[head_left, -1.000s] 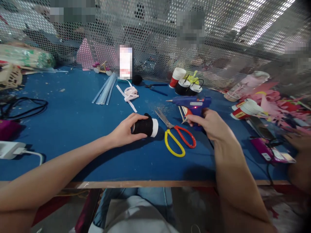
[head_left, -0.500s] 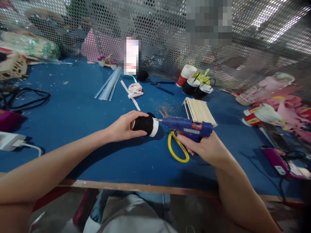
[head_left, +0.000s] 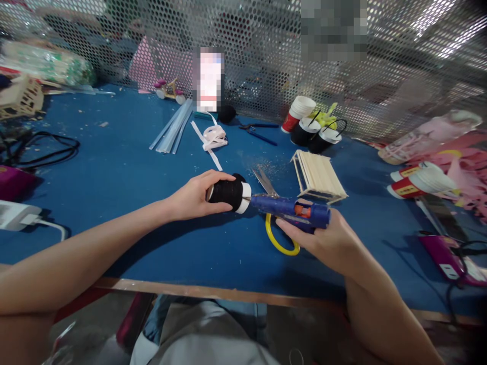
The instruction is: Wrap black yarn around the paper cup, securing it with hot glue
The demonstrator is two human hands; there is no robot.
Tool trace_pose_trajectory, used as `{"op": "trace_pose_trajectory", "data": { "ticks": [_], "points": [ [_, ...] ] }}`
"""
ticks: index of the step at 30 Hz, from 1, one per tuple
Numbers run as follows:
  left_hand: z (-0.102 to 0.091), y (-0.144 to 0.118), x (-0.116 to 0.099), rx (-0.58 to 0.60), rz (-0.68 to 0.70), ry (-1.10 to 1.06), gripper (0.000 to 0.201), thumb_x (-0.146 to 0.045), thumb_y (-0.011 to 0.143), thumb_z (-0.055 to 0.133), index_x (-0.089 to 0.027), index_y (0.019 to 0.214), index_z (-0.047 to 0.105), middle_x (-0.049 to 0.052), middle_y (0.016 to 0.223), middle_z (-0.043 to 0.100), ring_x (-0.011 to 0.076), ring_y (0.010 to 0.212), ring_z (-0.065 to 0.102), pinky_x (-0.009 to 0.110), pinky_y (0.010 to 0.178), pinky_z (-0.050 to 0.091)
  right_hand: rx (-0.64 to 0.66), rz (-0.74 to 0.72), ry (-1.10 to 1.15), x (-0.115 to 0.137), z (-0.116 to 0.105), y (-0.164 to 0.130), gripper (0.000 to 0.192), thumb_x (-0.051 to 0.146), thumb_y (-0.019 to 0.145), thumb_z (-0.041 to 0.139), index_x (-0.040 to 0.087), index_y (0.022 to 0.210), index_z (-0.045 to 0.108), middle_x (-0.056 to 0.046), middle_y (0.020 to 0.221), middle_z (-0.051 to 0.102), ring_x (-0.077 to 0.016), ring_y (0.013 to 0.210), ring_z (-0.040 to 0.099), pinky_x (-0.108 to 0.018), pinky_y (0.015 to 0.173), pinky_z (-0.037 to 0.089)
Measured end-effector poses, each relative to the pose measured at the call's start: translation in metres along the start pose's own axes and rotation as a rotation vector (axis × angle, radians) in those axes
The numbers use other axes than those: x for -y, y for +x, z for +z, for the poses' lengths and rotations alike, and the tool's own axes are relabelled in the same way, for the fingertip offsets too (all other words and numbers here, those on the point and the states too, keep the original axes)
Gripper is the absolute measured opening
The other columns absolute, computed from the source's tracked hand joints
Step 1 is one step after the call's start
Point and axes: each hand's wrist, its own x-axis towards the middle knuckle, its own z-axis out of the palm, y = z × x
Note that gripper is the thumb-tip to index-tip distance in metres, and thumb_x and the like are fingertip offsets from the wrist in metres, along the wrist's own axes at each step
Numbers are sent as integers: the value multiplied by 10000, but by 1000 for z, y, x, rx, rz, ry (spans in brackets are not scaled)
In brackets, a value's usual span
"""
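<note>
Here, left hand [head_left: 192, 195] clasping black cup [head_left: 228, 192], right hand [head_left: 323, 238] gripping glue gun [head_left: 291, 209] near table edge [head_left: 228, 292].

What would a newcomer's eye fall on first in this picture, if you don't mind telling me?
Probably the blue glue gun in the right hand, its nozzle at the white rim of a black-wrapped cup that the left hand holds on its side at mid-table. Next, the yellow-handled scissors lying partly under the gun, and the stick-built frame just behind.
</note>
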Motion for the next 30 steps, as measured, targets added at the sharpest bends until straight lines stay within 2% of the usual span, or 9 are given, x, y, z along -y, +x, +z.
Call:
{"op": "trace_pose_trajectory", "data": {
  "ticks": [4,8,14,17,24,30],
  "points": [
    [0,0,-1,1,9,-9,524,-390,746,655,-196,1202,483,67,1113,570,203,998,555,317,855,458,-33,-16,-12,3,0,0,196,401,705,653,224,775,606,-1,631,620,-156,529,534,-276,485,443],
    [1,0,-1,2,-1,-2,527,-377,745,658,-204,1209,479,64,1111,569,201,999,553,319,860,453,18,-53,-34,9,-2,0,157,371,726,616,231,667,575,12,530,523,-138,472,466,-274,444,402],
    [0,0,-1,4,31,-3,522,-369,748,657,-207,1210,476,71,1119,561,208,1023,543,334,884,446,15,-38,-42,14,-5,0,175,373,716,621,232,653,539,21,542,504,-130,477,449,-274,450,399],
    [0,0,-1,7,39,2,525,-356,745,660,-207,1212,474,77,1127,554,213,1039,537,345,900,446,58,-49,-54,18,-7,-1,177,366,735,580,229,629,547,21,515,469,-125,457,431,-274,444,396],
    [0,-1,-1,15,100,-19,547,-310,736,677,-203,1226,459,94,1171,532,226,1070,527,372,938,436,12,6,-26,10,-6,-1,190,397,708,626,221,777,613,-5,653,606,-151,539,525,-275,490,450],
    [-1,0,-2,34,114,-22,540,-295,741,677,-187,1222,457,107,1186,518,239,1100,514,391,959,427,36,13,-43,25,-9,-1,143,359,689,608,221,655,622,-2,503,523,-144,443,493,-278,433,436]
  ]
}}
